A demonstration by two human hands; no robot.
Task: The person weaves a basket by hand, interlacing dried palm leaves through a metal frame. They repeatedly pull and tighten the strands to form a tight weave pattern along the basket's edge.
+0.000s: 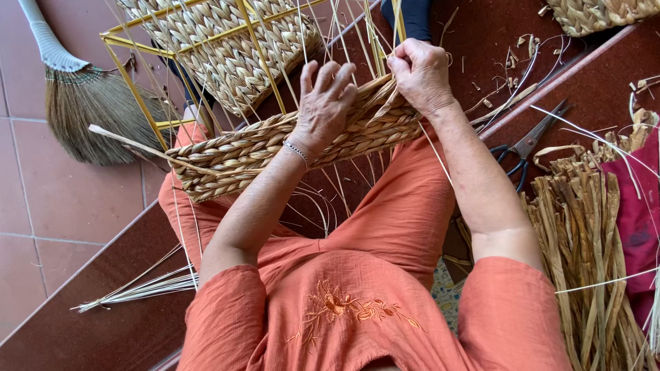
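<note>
A half-woven straw basket (pixel 240 154) lies across my lap, its braided wall stretching from lower left to upper right. My left hand (pixel 323 103) presses flat on the top of that wall, fingers spread. Closed in a fist at the wall's right end, my right hand (pixel 421 72) grips a strand of dried fibre (pixel 385 99) that runs into the weave. Yellow wire frame rods (pixel 258 48) and thin upright stakes rise from the basket behind both hands.
A broom (pixel 82 103) lies on the tiled floor at upper left. Black-handled scissors (pixel 526 148) rest on the dark step at right, beside a bundle of dried fibre strips (pixel 584 254) and red cloth (pixel 636 213). Another woven basket (pixel 598 14) shows at top right.
</note>
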